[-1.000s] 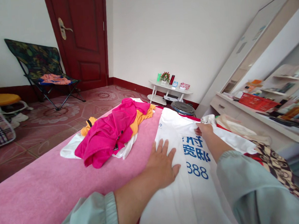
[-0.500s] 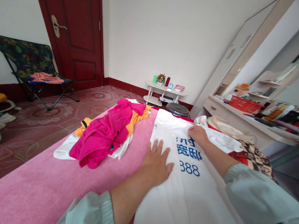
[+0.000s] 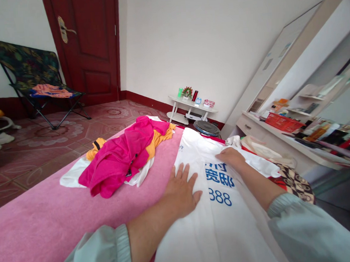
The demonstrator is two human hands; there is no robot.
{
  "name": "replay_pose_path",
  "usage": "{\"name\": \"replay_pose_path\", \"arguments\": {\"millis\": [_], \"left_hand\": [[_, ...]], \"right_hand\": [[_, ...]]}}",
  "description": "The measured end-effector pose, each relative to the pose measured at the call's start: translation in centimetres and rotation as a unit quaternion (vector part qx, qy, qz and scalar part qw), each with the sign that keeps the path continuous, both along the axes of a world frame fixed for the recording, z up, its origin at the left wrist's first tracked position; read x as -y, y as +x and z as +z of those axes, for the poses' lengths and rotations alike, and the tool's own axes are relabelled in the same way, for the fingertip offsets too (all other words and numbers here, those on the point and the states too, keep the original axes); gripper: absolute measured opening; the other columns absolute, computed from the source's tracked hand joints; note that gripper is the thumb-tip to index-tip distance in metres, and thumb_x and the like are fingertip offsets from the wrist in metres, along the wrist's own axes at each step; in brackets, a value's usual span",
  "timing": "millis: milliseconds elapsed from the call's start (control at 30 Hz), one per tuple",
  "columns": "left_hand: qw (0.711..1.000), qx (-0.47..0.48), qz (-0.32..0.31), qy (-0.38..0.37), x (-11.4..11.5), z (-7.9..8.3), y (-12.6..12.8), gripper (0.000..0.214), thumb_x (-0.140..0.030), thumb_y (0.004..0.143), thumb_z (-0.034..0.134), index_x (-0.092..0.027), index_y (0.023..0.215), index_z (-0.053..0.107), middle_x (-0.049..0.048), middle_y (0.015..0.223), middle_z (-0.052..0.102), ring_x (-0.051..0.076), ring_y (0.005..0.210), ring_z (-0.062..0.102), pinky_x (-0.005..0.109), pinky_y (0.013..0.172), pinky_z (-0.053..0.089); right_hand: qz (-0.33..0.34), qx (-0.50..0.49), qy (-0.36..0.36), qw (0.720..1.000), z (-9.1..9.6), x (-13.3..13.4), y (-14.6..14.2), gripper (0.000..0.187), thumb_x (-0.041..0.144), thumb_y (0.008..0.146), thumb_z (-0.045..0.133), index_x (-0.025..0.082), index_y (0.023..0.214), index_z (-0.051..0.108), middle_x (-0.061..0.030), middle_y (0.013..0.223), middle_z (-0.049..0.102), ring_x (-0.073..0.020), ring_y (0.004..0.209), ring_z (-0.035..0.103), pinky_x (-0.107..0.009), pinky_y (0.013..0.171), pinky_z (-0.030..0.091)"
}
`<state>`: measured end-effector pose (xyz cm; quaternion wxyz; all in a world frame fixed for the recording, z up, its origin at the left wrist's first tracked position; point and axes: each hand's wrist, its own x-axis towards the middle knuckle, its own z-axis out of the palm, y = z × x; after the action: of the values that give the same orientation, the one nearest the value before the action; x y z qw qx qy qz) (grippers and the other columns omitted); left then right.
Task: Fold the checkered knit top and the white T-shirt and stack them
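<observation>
A white T-shirt (image 3: 200, 229) with blue printed characters and digits lies over the pink bedding, one side folded inward. My left hand (image 3: 181, 192) rests flat on its left part, fingers spread. Farther up on the right, beside the print, my right hand (image 3: 231, 158) has its fingers drawn together on the shirt's cloth; the fingertips are partly hidden. A white sleeve (image 3: 263, 164) stretches out to the right beyond my right wrist.
A heap of clothes with a magenta shirt (image 3: 117, 159) on top lies left on the pink bedding (image 3: 49, 223). Beyond the bed stand a small white table (image 3: 191, 102) and a folding chair (image 3: 23, 69). A cluttered dresser (image 3: 252, 127) with a red basket (image 3: 284, 122) flanks the right.
My right hand has shifted slightly left over the shirt, fingers now pointing toward the left. My left hand stays flat in place. The view has turned very slightly.
</observation>
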<state>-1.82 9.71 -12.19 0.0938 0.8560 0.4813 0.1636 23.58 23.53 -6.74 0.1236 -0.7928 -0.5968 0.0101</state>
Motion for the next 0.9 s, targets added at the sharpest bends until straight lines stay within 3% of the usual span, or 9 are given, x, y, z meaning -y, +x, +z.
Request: {"name": "replay_pose_path", "arguments": {"millis": [100,200,333,400,500,567,667,767,900], "left_hand": [[1.000,-0.001,0.001,-0.004,0.0,0.0,0.1,0.062,-0.055,0.090,0.026,-0.023,0.142,0.035,0.0106,0.153,0.018,0.031,0.141,0.007,0.055,0.112,0.005],[1.000,-0.002,-0.001,-0.008,0.1,0.2,0.0,0.063,-0.055,0.090,0.025,-0.022,0.142,0.035,0.0107,0.153,0.017,0.031,0.141,0.006,0.054,0.112,0.004],[1.000,-0.008,-0.009,-0.024,0.1,0.6,-0.2,0.064,-0.056,0.090,0.024,-0.022,0.143,0.033,0.0117,0.154,0.014,0.031,0.141,0.004,0.054,0.112,0.003],[0.999,-0.011,-0.013,-0.030,0.2,0.8,-0.2,0.064,-0.056,0.090,0.024,-0.022,0.144,0.032,0.0121,0.154,0.013,0.032,0.141,0.003,0.055,0.112,0.003],[0.999,-0.013,-0.013,-0.033,0.1,0.8,-0.2,0.064,-0.056,0.090,0.024,-0.022,0.144,0.032,0.0115,0.154,0.013,0.032,0.141,0.003,0.055,0.112,0.003],[0.999,-0.012,-0.011,-0.029,0.1,0.7,-0.2,0.064,-0.056,0.090,0.024,-0.023,0.144,0.032,0.0099,0.154,0.014,0.032,0.141,0.003,0.056,0.112,0.003],[1.000,-0.011,-0.012,-0.022,0.1,0.4,-0.1,0.064,-0.057,0.090,0.024,-0.023,0.144,0.032,0.0081,0.154,0.014,0.032,0.141,0.002,0.055,0.112,0.002],[0.999,-0.016,-0.014,-0.028,0.0,0.4,0.0,0.065,-0.057,0.090,0.024,-0.022,0.144,0.031,0.0088,0.154,0.013,0.032,0.141,0.002,0.055,0.112,0.003],[1.000,-0.011,-0.010,-0.023,-0.1,0.4,-0.1,0.064,-0.057,0.090,0.023,-0.023,0.143,0.032,0.0102,0.154,0.014,0.031,0.141,0.004,0.054,0.112,0.004]], "right_hand": [[0.050,0.052,0.023,0.997,0.6,-0.7,-2.6,0.025,0.038,0.077,0.055,0.023,0.086,0.073,-0.0057,0.097,0.070,-0.0257,0.095,0.063,-0.035,0.080,0.047],[0.155,0.046,0.071,0.984,-1.0,-1.5,-4.6,0.042,0.044,0.088,0.041,0.024,0.119,0.061,-0.0040,0.126,0.058,-0.0226,0.116,0.052,-0.033,0.098,0.039],[0.117,0.066,-0.047,0.990,-4.2,-3.1,-4.4,0.059,0.057,0.091,0.025,0.030,0.143,0.030,-0.0029,0.152,0.023,-0.0273,0.138,0.021,-0.050,0.109,0.020],[0.057,0.072,-0.104,0.990,-4.6,-4.2,-4.1,0.064,0.060,0.090,0.022,0.029,0.145,0.023,-0.0056,0.154,0.015,-0.0315,0.139,0.017,-0.058,0.107,0.017],[0.028,0.081,-0.131,0.988,-3.8,-5.3,-4.8,0.067,0.060,0.088,0.029,0.021,0.143,0.032,-0.0138,0.150,0.026,-0.0364,0.135,0.025,-0.063,0.103,0.018],[0.039,0.097,-0.097,0.990,-3.4,-5.2,-6.2,0.067,0.059,0.088,0.030,0.018,0.142,0.034,-0.0158,0.149,0.028,-0.0350,0.136,0.022,-0.060,0.106,0.015],[0.124,0.116,-0.022,0.985,-4.0,-4.0,-8.0,0.063,0.056,0.092,0.016,0.023,0.146,0.023,-0.0084,0.154,0.017,-0.0264,0.141,0.010,-0.051,0.110,0.009],[0.171,0.095,-0.075,0.978,-4.9,-2.7,-8.8,0.062,0.057,0.092,0.012,0.028,0.147,0.017,-0.0030,0.155,0.010,-0.0245,0.141,0.007,-0.050,0.111,0.012],[0.133,0.082,-0.116,0.981,-4.5,-1.8,-9.3,0.068,0.061,0.090,0.020,0.025,0.147,0.017,-0.0073,0.155,0.010,-0.0299,0.140,0.011,-0.055,0.108,0.018]]}}
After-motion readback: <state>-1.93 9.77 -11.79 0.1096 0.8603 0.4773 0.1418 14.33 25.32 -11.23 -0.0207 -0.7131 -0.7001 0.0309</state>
